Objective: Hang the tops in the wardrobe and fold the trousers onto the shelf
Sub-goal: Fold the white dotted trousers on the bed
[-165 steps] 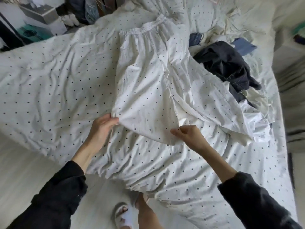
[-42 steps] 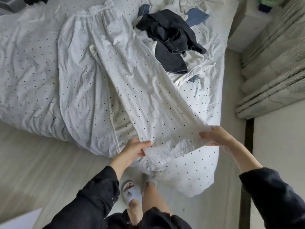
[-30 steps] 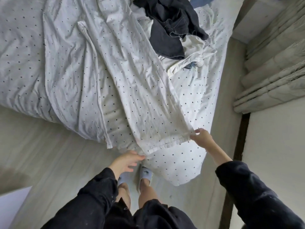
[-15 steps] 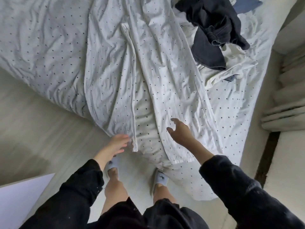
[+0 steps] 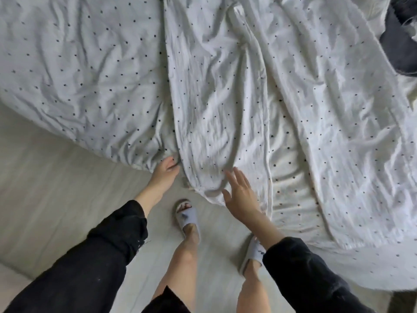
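Note:
White trousers with small black dots (image 5: pixel 216 105) lie spread on the bed, legs pointing toward me. The left leg's hem hangs over the bed edge, and the other leg (image 5: pixel 338 114) runs off to the right. My left hand (image 5: pixel 165 171) is at the left side of that hem, its fingertips curled into the fabric edge. Over the hem's right part, my right hand (image 5: pixel 240 193) has its fingers spread and straight, and it touches the cloth lightly.
The bed's duvet (image 5: pixel 74 71) has the same white dotted pattern. A dark garment (image 5: pixel 401 44) lies at the top right corner. The pale wooden floor (image 5: pixel 52 199) is below, with my slippered feet (image 5: pixel 187 219) close to the bed edge.
Both hands let go of the right leg's hem and moved left to the other leg's hem. The view shifted closer and lower over the bed edge.

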`<control>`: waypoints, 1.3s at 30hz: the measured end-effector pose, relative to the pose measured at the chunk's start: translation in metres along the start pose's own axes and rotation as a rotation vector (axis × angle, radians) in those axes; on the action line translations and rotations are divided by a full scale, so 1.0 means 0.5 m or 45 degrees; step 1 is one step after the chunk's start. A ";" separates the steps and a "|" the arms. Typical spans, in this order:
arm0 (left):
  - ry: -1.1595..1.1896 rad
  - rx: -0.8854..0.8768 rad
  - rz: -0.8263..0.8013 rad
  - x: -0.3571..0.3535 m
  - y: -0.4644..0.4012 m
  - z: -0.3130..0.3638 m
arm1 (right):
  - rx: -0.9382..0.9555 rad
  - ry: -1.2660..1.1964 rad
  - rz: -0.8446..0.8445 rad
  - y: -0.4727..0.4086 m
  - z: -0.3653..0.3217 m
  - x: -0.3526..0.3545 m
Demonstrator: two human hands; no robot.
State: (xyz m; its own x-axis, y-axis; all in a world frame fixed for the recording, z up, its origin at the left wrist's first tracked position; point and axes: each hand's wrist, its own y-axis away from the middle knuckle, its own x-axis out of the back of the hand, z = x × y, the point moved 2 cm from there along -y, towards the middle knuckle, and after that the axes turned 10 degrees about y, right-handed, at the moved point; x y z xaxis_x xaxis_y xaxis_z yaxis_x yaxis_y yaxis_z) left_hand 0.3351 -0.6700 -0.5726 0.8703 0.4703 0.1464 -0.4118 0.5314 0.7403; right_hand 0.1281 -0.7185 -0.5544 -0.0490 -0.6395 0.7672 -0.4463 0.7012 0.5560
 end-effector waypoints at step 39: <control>0.204 0.088 -0.581 -0.382 0.294 0.196 | -0.856 -0.425 0.861 0.270 0.185 0.048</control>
State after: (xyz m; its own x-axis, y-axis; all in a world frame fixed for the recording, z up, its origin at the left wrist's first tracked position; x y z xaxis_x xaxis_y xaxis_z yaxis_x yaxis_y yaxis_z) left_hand 0.1347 -0.7508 -0.4276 0.9029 0.3057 -0.3022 0.0259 0.6630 0.7481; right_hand -0.0162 -0.6685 -0.4905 -0.3990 -0.0252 0.9166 0.3587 0.9157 0.1813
